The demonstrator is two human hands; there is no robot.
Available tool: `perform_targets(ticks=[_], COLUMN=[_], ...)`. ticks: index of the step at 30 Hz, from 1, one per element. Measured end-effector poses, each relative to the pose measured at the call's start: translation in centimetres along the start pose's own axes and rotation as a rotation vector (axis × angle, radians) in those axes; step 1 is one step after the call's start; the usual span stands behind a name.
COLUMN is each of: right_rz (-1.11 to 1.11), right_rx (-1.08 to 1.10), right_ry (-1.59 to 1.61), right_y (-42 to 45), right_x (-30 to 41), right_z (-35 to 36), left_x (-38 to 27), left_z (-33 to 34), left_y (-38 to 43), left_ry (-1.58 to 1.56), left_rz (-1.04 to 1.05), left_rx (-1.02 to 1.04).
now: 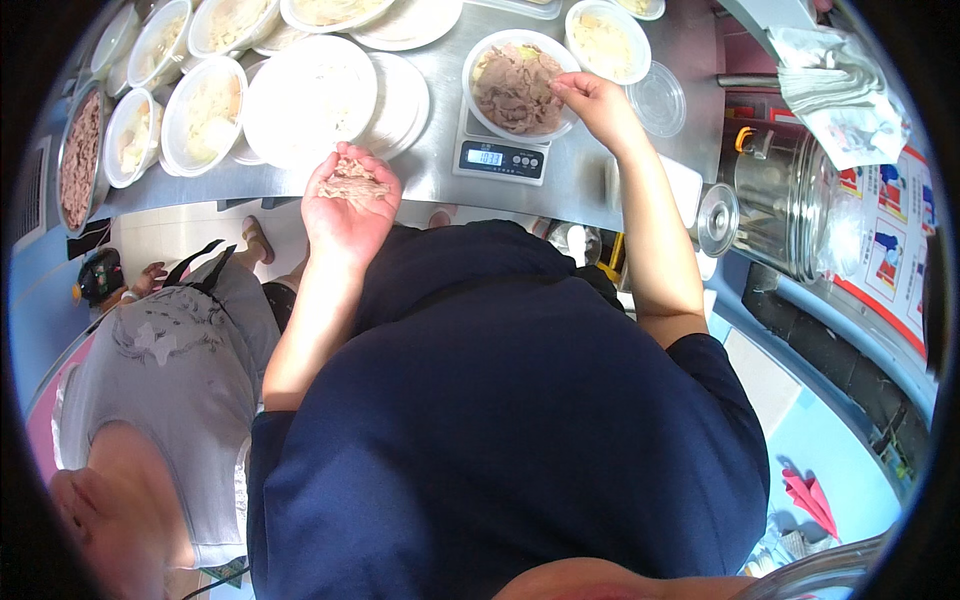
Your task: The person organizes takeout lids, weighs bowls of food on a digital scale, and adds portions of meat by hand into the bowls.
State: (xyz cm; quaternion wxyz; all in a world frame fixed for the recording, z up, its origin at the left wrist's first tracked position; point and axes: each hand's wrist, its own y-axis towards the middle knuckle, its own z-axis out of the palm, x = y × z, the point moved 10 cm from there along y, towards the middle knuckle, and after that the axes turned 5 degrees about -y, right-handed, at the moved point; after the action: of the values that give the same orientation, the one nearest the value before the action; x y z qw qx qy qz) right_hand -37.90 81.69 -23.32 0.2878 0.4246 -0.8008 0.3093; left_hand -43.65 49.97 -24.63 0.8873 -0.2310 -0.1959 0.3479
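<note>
My left hand point(351, 202) is palm up with fingers curled, cupping a small heap of cooked sliced meat point(351, 181). It is just in front of a large white round lid or plate point(311, 101). My right hand point(596, 105) reaches over the rim of a white plastic bowl point(480, 49). Its thumb and fingertips meet at the edge of the sliced meat point(517, 88) inside; whether a piece is pinched between them cannot be made out. Some pale yellow-green food shows under that meat. Beneath the bowl is a digital kitchen scale point(501, 160) with its display lit.
Several bowls of pale food point(204, 116) crowd the steel table's point(442, 97) left side, near a metal tray of meat point(81, 154). Another filled bowl point(607, 41) and a clear lid point(656, 99) are at right. A person in grey point(180, 352) is close on my left.
</note>
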Motion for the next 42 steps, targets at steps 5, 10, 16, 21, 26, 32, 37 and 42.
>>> perform_targets(ticks=[5,10,16,21,26,32,37,42], right_rz=[-0.118,-0.33,-0.384,-0.317,-0.199,-0.088,-0.135,-0.168], right_rx=[-0.158,-0.353,-0.454,-0.43,-0.468,-0.443,-0.403,-0.374], right_ry=[-0.753,-0.644,-0.577,-0.568,-0.117,0.112,0.114,0.142], right_y=[-0.2,-3.1,-4.1,-4.1,-4.3,-5.1,-5.5,-5.9], right_x=[2.9,6.3,7.6,6.4,3.4,0.6,2.4,4.8], right_z=[-0.3,-1.0,-1.3,-2.6,-5.0,-4.5,-3.8,-3.4], left_x=[-0.7,0.5,0.0,-0.1,-0.2,0.3,0.6,0.6], left_z=[-1.8,-1.0,-0.4,-0.1,0.1,0.8,0.9,1.6], left_y=[-0.5,-1.0,-1.1,-1.0,-0.7,-0.8,-0.7,-1.0], left_ry=[-0.094,-0.052,-0.074,-0.053,-0.068,-0.081,-0.102,-0.076], left_rz=[0.117,0.021,0.036,0.045,0.044,0.015,-0.003,0.017], left_rx=[-0.103,-0.085,-0.086,-0.092,-0.063,-0.039,-0.045,-0.009])
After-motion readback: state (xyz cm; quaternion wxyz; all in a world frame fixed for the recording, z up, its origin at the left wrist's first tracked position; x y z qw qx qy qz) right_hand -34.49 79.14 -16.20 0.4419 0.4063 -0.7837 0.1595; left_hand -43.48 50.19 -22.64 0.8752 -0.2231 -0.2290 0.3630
